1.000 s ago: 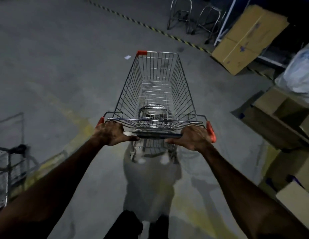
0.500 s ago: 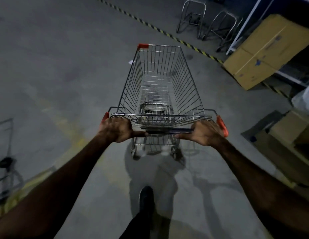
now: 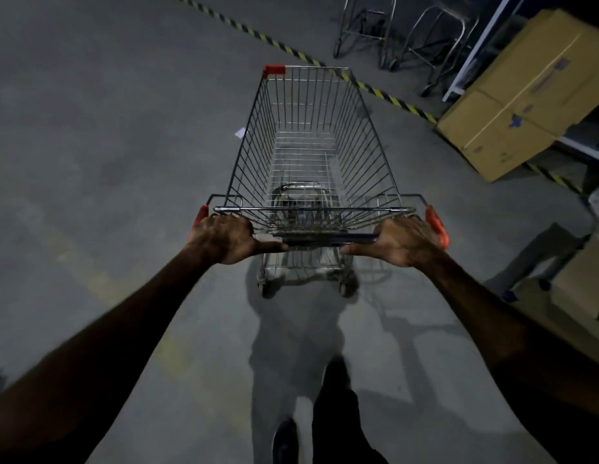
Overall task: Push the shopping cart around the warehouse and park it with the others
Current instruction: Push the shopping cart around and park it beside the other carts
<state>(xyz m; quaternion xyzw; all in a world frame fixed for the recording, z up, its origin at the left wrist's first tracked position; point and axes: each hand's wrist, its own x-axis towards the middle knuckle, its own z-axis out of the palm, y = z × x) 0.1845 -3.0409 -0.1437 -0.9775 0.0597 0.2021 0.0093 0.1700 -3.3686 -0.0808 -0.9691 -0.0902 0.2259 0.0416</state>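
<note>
Wire cart [image 3: 311, 142]: empty basket, rolling on grey concrete
Left hand [image 3: 224, 237]: fingers wrapped round the handle bar [image 3: 324, 238]
Right hand [image 3: 405, 241]: same deal, curled on it
Cardboard boxes [image 3: 522, 92]: off right

Both hands [image 3: 224, 239] on cart handle [image 3: 324, 238]

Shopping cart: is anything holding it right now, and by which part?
Both hands hold the shopping cart by its handle bar: left hand near one end, right hand near the other.

A warehouse is indicated by bare concrete floor [image 3: 107, 128], hazard-striped floor tape [image 3: 257, 36], stacked cardboard boxes [image 3: 512, 105] and racking [image 3: 472, 51].
</note>
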